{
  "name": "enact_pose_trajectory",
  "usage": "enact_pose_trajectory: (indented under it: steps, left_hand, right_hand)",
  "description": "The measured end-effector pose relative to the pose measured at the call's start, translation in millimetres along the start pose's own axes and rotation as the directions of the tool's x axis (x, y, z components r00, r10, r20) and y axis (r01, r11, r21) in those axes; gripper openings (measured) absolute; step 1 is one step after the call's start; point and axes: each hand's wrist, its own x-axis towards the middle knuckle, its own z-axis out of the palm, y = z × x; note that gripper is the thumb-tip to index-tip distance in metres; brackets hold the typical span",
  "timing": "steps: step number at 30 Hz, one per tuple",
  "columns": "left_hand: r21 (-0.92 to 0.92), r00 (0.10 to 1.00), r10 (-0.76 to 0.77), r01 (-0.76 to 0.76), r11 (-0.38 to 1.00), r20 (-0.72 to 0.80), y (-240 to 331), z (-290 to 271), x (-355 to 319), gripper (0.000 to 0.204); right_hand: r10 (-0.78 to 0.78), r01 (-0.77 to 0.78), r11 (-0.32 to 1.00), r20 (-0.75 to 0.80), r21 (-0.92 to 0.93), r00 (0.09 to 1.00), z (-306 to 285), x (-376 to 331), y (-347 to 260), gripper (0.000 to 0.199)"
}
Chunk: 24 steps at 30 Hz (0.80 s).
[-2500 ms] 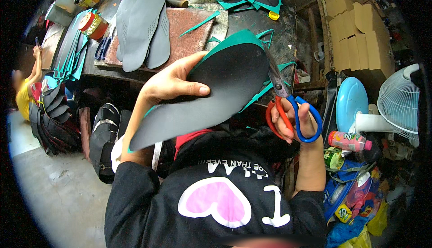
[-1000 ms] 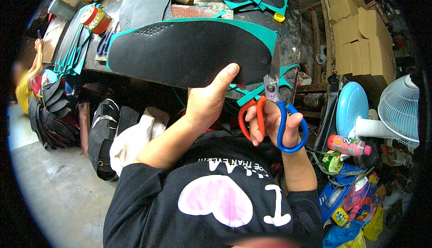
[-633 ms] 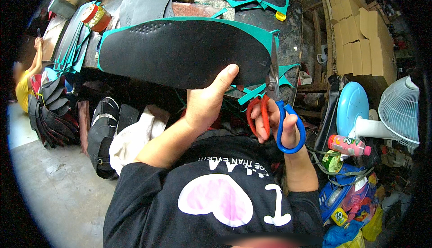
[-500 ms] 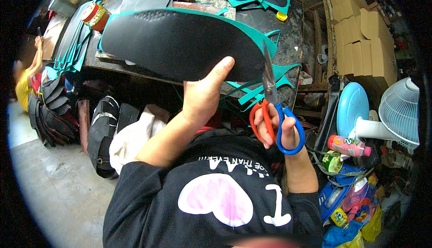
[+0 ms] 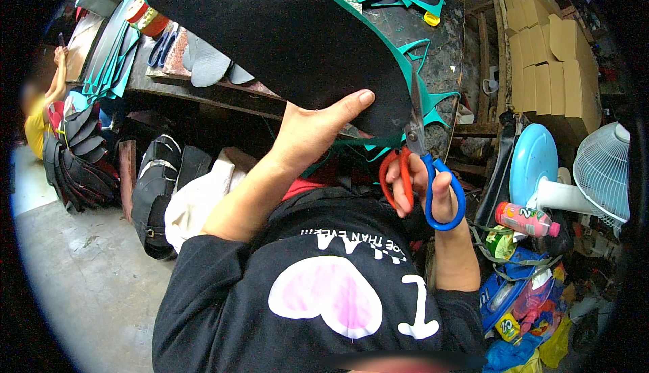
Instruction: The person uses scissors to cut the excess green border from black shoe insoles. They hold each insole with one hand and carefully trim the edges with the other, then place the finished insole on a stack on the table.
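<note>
My left hand (image 5: 307,133) grips a large black insole-shaped sheet (image 5: 270,48) near its right end, thumb on top and fingers hidden beneath. The sheet is tilted, and a narrow teal margin runs along its far edge. A pattern of small holes shows near its far end. In my right hand (image 5: 439,194) is a pair of scissors (image 5: 416,129) with one red and one blue handle loop. Their blades point away from me, at the right edge of the sheet by the teal margin. Whether the blades are fully closed is hard to see.
Teal offcuts (image 5: 427,99) lie on the dark worktable (image 5: 443,41) beyond the scissors. A red-lidded jar (image 5: 145,18) and dark-handled scissors (image 5: 162,48) are at the left. On the right stand cardboard pieces (image 5: 551,68), a fan (image 5: 602,170) and a pink bottle (image 5: 524,219). Another person (image 5: 40,119) sits far left.
The sheet has turned clockwise in my left hand, its far end rising and uncovering the dark-handled scissors. My right hand and the scissors have shifted slightly to the right.
</note>
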Motion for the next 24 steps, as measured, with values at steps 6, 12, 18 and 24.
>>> enact_pose_trajectory:
  steps: [6, 12, 18, 24]
  left_hand:
    - [-0.099, 0.995, -0.058, 0.066, 0.993, 0.082, 1, -8, 4, 0.029]
    - [-0.005, 0.949, -0.179, 0.187, 0.982, 0.259, 2, -10, -3, 0.038]
    - [0.046, 0.923, -0.267, 0.265, 0.963, 0.277, 1, -19, 2, 0.038]
    - [0.155, 0.828, -0.413, 0.383, 0.911, 0.379, 2, -22, -1, 0.044]
  right_hand:
    - [0.153, -0.152, 0.986, 0.022, -0.074, 0.988, -11, -8, -9, 0.08]
    - [0.028, -0.027, 0.998, 0.016, -0.062, 0.999, -4, -5, 0, 0.089]
    - [0.141, -0.138, 0.986, 0.031, -0.094, 0.989, -8, -8, -5, 0.086]
    - [0.089, -0.087, 0.99, 0.007, -0.109, 0.996, -3, -6, -6, 0.093]
